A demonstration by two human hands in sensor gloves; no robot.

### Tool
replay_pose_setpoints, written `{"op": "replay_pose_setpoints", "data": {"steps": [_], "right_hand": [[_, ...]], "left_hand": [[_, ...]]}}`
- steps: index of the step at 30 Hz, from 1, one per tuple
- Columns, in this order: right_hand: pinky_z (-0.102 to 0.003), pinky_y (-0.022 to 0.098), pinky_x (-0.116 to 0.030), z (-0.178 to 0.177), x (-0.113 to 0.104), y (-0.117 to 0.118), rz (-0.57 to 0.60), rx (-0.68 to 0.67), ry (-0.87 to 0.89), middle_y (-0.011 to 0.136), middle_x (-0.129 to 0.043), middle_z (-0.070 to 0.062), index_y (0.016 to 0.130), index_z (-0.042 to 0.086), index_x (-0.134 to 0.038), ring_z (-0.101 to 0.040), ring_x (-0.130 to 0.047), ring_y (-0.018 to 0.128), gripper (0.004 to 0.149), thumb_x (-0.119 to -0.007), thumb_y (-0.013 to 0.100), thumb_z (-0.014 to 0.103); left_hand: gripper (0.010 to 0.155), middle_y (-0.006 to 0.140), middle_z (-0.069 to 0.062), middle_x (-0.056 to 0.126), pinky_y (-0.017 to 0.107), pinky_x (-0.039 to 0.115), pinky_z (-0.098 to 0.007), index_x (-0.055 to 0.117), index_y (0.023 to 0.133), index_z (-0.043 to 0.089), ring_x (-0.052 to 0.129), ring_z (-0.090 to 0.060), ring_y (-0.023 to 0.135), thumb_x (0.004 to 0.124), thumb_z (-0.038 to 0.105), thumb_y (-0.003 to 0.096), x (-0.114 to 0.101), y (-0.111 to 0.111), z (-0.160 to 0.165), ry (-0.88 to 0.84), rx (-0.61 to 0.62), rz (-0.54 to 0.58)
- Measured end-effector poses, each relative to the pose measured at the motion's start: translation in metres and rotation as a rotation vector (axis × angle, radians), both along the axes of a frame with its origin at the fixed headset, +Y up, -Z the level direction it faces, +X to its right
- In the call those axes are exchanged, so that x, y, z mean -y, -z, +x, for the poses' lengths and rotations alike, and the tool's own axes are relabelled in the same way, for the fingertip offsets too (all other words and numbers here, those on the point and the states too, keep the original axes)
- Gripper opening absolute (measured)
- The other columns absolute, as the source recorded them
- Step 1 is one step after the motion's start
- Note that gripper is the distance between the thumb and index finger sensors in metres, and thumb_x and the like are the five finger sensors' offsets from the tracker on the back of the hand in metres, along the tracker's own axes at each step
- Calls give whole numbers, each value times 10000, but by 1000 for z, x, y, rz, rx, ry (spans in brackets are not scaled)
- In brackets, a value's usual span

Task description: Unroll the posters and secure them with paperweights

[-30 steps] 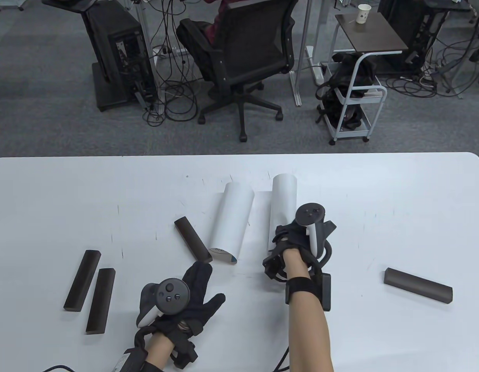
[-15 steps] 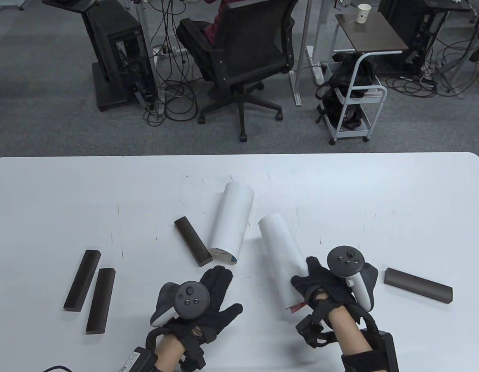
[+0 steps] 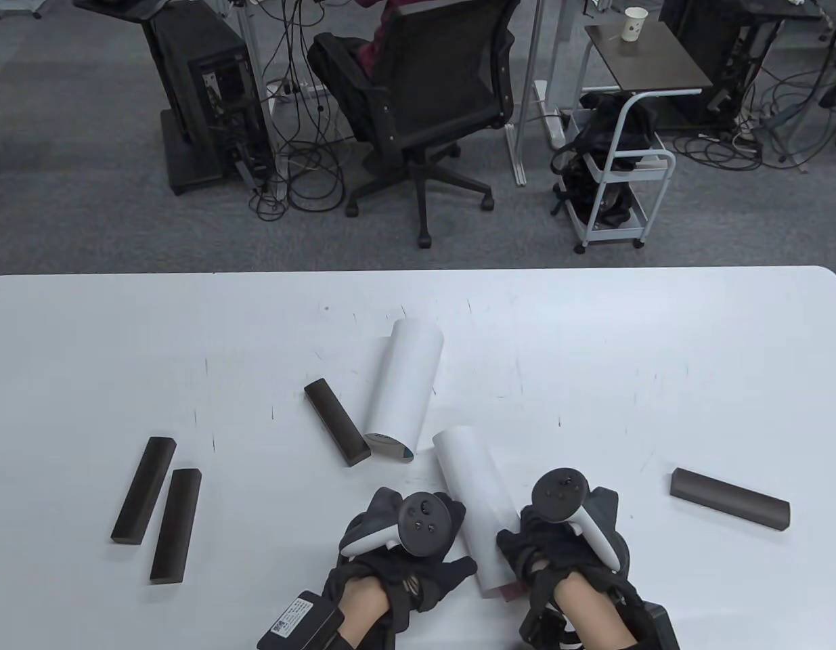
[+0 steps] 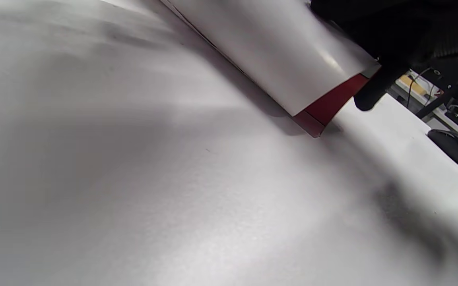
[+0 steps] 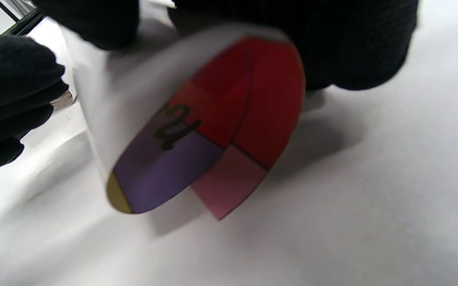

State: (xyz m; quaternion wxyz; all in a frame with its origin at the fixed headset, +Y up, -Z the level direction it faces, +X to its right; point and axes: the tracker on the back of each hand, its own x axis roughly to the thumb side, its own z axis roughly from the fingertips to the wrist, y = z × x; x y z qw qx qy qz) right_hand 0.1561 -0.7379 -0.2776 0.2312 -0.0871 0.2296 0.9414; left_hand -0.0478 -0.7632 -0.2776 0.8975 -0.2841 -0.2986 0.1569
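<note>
My right hand (image 3: 534, 550) grips the near end of a white rolled poster (image 3: 468, 497) that lies slanted on the white table (image 3: 661, 338). The right wrist view shows the roll's open end (image 5: 213, 127) with red and purple print inside. My left hand (image 3: 404, 542) is open just left of this roll; I cannot tell if it touches it. It shows in the right wrist view (image 5: 10, 99). A second rolled poster (image 3: 404, 389) lies behind. Dark bar paperweights lie near it (image 3: 336, 431), at the right (image 3: 729, 497), and as a pair at the left (image 3: 143, 489).
The second bar of the left pair (image 3: 176, 525) lies close to the first. The table's near edge is just below my wrists. Behind the table stand an office chair (image 3: 431, 88) and a wheeled cart (image 3: 621, 183) on the floor.
My right hand has pulled the rolled poster from the table's middle toward the near edge and turned it slanted. My left hand has moved right, up beside the roll.
</note>
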Motion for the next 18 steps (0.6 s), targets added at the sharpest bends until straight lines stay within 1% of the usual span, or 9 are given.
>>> {"op": "replay_pose_setpoints", "data": {"steps": [2, 4, 5, 7, 9, 11, 14, 15, 18], "right_hand": [[-538, 451, -799, 0, -5, 0, 47, -1, -29, 1045, -514, -240, 973, 98, -541, -531, -727, 820, 585, -684, 476, 370], [-550, 484, -767, -3, -8, 1, 103, -21, 12, 1052, -486, -240, 973, 89, -532, -525, -679, 851, 590, -683, 474, 366], [-551, 498, -751, -4, -9, 2, 102, -28, 21, 1061, -462, -236, 982, 90, -508, -523, -657, 863, 629, -694, 473, 408], [-562, 540, -700, -7, -6, 5, 81, -55, 33, 1090, -382, -209, 1016, 127, -400, -525, -582, 898, 784, -737, 441, 540], [-547, 550, -688, -8, -1, 10, 55, -72, 20, 1090, -382, -191, 1021, 146, -328, -504, -590, 890, 860, -761, 415, 575], [-500, 519, -714, -6, 7, 15, 59, -54, -1, 1065, -436, -193, 1016, 140, -316, -469, -664, 830, 888, -777, 419, 608], [-408, 374, -810, -2, 16, 17, 74, -12, -19, 951, -646, -215, 996, 90, -407, -387, -867, 623, 838, -768, 421, 582], [-391, 339, -825, -2, 17, 16, 67, 2, -23, 910, -700, -216, 984, 72, -445, -366, -901, 566, 807, -770, 412, 540], [-365, 289, -843, -2, 18, 16, 97, 16, -45, 842, -764, -207, 964, 52, -501, -328, -937, 493, 782, -738, 418, 559]], "left_hand": [[777, 1146, -158, 60, 733, 279, -660, 123, 1083, 158, 103, -505, 1062, 514, 558, 544, 0, 0, 5, 4, 0, 11], [766, 1152, -140, 55, 731, 272, -671, 115, 1084, 171, 71, -502, 1064, 517, 539, 547, 0, 3, 9, 14, 1, 13], [758, 1156, -127, 54, 730, 268, -675, 114, 1086, 181, 67, -501, 1065, 520, 527, 548, 1, 4, 10, 19, -1, 9], [739, 1162, -99, 51, 729, 259, -679, 113, 1086, 204, 54, -494, 1066, 529, 496, 550, 1, 7, 13, 26, -1, 1], [720, 1168, -63, 50, 728, 252, -678, 118, 1084, 236, 47, -484, 1067, 540, 463, 547, 3, 11, 16, 33, 3, -2], [704, 1172, -47, 89, 731, 254, -675, 132, 1084, 264, 51, -476, 1071, 550, 443, 546, 4, 12, 18, 47, 0, 21], [712, 1188, -2, 111, 733, 265, -671, 156, 1089, 287, 70, -473, 1078, 549, 528, 547, 8, 11, 20, 99, 18, 82], [713, 1192, 0, 123, 733, 269, -670, 166, 1091, 288, 78, -471, 1081, 546, 546, 547, 10, 10, 21, 117, 22, 93], [706, 1200, 6, 181, 736, 280, -664, 223, 1097, 291, 121, -464, 1086, 531, 592, 538, 16, 7, 22, 210, 39, 143]]}}
